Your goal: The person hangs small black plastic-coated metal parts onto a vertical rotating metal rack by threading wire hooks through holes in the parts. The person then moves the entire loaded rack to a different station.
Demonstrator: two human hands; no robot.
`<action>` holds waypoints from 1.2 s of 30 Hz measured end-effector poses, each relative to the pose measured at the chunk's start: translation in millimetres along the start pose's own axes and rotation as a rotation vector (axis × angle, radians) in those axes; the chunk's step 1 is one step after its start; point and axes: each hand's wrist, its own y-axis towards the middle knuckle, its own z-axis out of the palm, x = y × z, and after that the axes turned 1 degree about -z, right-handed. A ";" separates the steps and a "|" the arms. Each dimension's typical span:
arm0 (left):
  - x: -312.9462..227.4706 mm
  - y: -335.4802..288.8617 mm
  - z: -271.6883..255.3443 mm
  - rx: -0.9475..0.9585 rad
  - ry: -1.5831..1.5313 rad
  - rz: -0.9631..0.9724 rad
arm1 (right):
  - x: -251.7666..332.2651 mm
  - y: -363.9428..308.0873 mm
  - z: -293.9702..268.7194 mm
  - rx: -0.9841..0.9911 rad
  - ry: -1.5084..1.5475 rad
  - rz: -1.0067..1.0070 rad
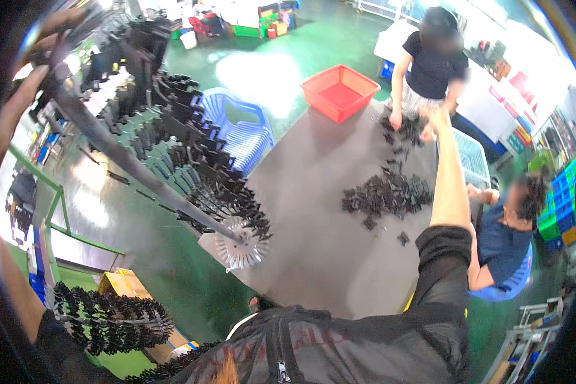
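Observation:
A long grey pole (pixel 118 147) slants across the left side, carrying tiers of black small parts (pixel 205 144) on metal prongs. At its lower end a slotted silver disc (pixel 240 246) rests at the edge of the grey table (pixel 307 211). My left hand (pixel 22 96), at the upper left rim, has its fingers wrapped round the pole's upper end. My right arm stretches out over the table's right side. My right hand (pixel 436 118) is near the far heap of black parts (pixel 400 131); its fingers are too small and overlapped to read. A nearer heap of black parts (pixel 387 192) lies left of my forearm.
A red-orange tub (pixel 340 93) stands at the table's far edge. One co-worker (pixel 435 61) stands across the table; another (pixel 509 224) sits at right beside a pale basket (pixel 470 160). A blue chair (pixel 240 131) is behind the pole. Another loaded rack (pixel 112 317) is lower left.

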 end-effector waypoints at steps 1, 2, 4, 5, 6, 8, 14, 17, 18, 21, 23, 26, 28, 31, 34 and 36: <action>-9.9 -13.4 -2.1 -0.007 0.026 -0.069 | -46.6 -27.8 8.5 0.059 -0.285 -0.132; -44.2 -9.1 -10.6 0.069 0.198 -0.261 | 28.1 -41.1 53.3 0.158 -0.055 -0.070; -67.4 4.5 -7.4 0.109 0.188 -0.272 | 39.5 -96.8 72.1 0.403 -0.068 0.104; -79.3 5.1 -9.4 0.115 0.192 -0.281 | 73.7 -96.0 72.4 0.410 0.319 0.362; -87.4 4.9 -11.4 0.118 0.186 -0.284 | 112.8 -86.8 60.3 0.340 0.431 0.336; -105.1 4.4 -23.5 0.159 0.289 -0.244 | 165.2 -63.6 17.1 0.225 0.611 0.205; -114.2 14.2 -13.3 0.187 0.444 -0.076 | 392.0 -52.6 -255.0 -0.511 1.051 -0.364; -108.6 5.6 -18.9 0.184 0.567 -0.011 | 464.3 -85.4 -349.3 -0.651 1.307 -0.488; -109.7 5.7 -18.0 0.181 0.577 -0.016 | 476.2 -87.2 -362.5 -0.705 1.313 -0.520; -129.1 8.6 -18.0 0.150 0.642 -0.020 | 487.0 -94.0 -394.8 -0.663 1.301 -0.501; -134.2 3.0 -15.1 0.109 0.710 -0.028 | 494.6 -95.4 -401.4 -0.560 1.308 -0.492; -140.0 -2.5 -18.7 0.129 0.749 -0.040 | 503.2 -90.0 -408.2 -0.347 1.432 -0.550; -154.9 2.0 -28.0 0.240 0.584 -0.169 | 501.8 -79.7 -408.1 -0.091 1.628 -0.606; -154.8 3.5 -27.0 0.288 0.452 -0.163 | 488.2 -73.5 -397.2 0.085 1.862 -0.671; -162.3 1.0 -24.6 0.271 0.491 -0.141 | 477.7 -76.4 -396.5 0.158 1.925 -0.641; -168.6 -1.8 -27.9 0.263 0.523 -0.197 | 465.2 -75.8 -388.5 0.210 2.013 -0.628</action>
